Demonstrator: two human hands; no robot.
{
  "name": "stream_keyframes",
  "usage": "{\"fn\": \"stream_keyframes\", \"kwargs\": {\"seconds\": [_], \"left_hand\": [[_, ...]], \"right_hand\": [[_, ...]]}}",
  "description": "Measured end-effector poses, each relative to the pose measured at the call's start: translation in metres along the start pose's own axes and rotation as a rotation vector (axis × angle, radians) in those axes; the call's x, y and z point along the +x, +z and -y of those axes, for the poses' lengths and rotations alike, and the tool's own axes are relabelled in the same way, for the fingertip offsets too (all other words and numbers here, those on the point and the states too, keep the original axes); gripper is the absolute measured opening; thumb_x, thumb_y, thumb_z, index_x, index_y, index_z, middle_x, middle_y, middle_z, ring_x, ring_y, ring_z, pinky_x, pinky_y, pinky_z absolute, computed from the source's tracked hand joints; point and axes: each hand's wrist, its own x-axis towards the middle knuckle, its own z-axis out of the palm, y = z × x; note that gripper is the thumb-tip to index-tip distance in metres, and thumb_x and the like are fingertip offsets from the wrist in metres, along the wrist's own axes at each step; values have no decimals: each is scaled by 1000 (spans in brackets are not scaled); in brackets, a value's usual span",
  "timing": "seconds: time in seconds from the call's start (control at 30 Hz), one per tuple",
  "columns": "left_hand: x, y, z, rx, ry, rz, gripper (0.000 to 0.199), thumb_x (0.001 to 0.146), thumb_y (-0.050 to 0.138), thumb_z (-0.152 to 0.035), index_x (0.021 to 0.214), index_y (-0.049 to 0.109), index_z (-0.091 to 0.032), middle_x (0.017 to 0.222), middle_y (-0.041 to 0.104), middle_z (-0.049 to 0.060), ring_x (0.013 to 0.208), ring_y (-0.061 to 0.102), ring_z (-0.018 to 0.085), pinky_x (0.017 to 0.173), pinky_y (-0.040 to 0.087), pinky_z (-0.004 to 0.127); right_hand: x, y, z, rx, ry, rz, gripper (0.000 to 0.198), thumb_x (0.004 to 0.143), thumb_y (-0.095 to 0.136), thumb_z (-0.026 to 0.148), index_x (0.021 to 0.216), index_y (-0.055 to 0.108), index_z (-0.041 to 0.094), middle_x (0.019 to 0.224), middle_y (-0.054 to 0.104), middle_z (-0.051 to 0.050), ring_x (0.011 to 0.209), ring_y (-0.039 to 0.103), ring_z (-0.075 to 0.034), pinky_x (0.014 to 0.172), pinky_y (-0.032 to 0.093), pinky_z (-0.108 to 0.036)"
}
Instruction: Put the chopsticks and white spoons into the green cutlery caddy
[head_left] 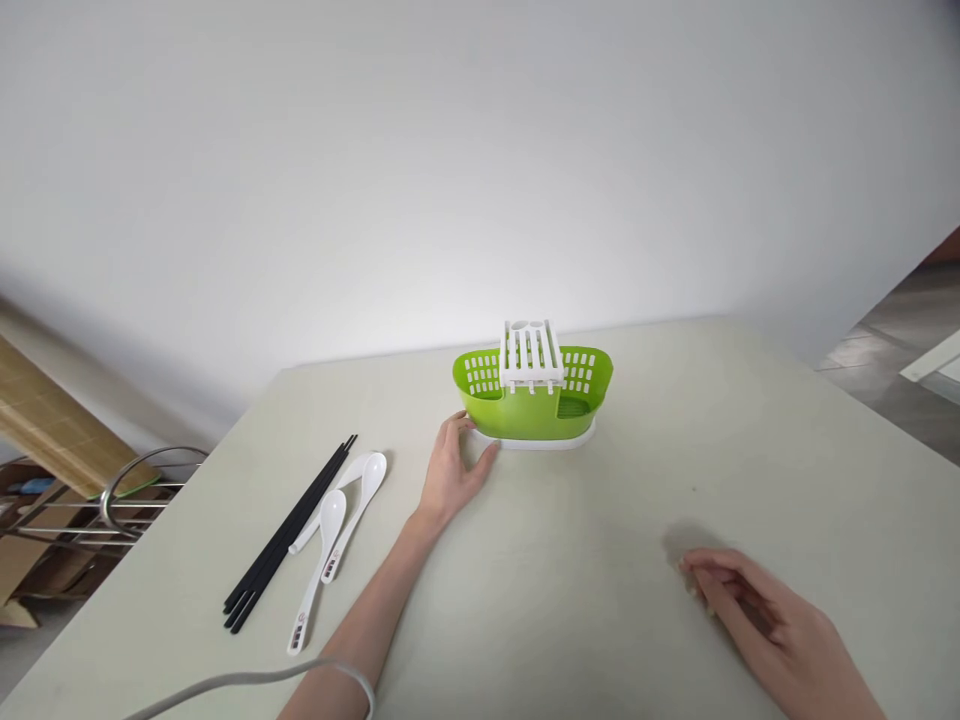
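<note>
A green plastic cutlery caddy (529, 415) with slotted sides stands upright near the wall. Its middle carries a white slatted rack (531, 358), and a white drip tray (551, 443) shows beneath it. My left hand (454, 465) grips the left end of the caddy at its base, thumb in front and fingers round the side. Low on the right, apart from the caddy, my right hand (765, 615) hovers over the table with its fingers curled and the thumb near the index finger. No object shows in it.
Black chopsticks (292, 530) lie on the left of the table (570, 570). Beside them are white spoons (330, 520), partly overlapping. A grey cable (255, 678) crosses above my left forearm. A metal rack (112, 510) stands off the left edge, and a wall (480, 180) rises behind.
</note>
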Motion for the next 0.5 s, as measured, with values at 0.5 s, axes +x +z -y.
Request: {"fn": "stream_keyframes", "kwargs": {"seconds": [0.5], "left_hand": [[-28, -100, 11, 466, 89, 39, 47, 99, 61, -46, 139, 49, -26, 151, 53, 14, 143, 49, 33, 118, 42, 58]], "right_hand": [[-2, 3, 1, 11, -2, 28, 33, 94, 61, 56, 102, 76, 28, 101, 81, -5, 85, 79, -19, 66, 61, -17]]}}
